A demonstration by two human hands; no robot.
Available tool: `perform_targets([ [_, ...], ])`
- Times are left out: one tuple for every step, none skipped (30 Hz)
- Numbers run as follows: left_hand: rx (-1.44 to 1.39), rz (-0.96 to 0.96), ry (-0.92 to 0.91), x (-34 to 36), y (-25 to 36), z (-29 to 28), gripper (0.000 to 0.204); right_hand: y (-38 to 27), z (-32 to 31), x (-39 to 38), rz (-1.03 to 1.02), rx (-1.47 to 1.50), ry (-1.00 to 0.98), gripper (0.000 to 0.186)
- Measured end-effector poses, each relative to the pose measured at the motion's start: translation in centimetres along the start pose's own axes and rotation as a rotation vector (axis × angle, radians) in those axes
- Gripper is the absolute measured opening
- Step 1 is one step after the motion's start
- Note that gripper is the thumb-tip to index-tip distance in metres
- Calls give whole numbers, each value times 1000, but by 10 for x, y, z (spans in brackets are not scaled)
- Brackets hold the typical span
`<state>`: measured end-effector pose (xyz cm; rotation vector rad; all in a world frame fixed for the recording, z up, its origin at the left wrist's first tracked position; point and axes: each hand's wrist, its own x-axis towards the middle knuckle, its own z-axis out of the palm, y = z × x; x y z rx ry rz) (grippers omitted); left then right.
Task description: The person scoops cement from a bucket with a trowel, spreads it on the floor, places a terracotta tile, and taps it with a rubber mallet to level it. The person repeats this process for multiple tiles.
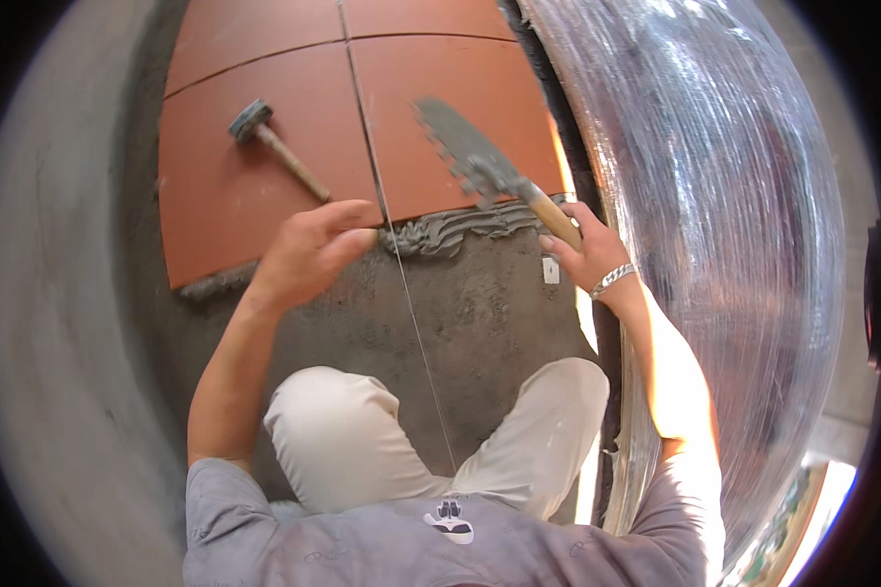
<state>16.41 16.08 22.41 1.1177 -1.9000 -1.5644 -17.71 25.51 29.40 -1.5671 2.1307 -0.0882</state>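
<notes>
My right hand (pixel 589 252) is closed round the wooden handle of a trowel (pixel 480 164). Its notched blade, smeared with grey mortar, points up and left above an orange-red tile (pixel 445 122). My left hand (pixel 315 247) is at the near edge of the left tile (pixel 264 186), fingers stretched to the right and slightly apart from the thumb, close to a taut string (pixel 409 293). Ridged wet mortar (pixel 440 233) lies along the right tile's near edge, between my hands. A hammer (pixel 282 152) with a wooden handle rests on the left tile, just beyond my left hand.
Bare grey mortar bed (pixel 460 313) spreads between the tiles and my bent knees. Along the right stands a bulky stack wrapped in clear plastic film (pixel 715 245). A grey wall (pixel 59 293) curves along the left. A small white piece (pixel 551 270) lies below my right hand.
</notes>
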Motion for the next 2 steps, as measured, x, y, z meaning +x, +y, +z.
perform_targets([
  [40,-87,129,-21,-20,0,37,16,4,0,95,-72,-47,47],
  [28,-102,171,-41,-39,-2,43,29,10,2,33,-59,-46,47],
])
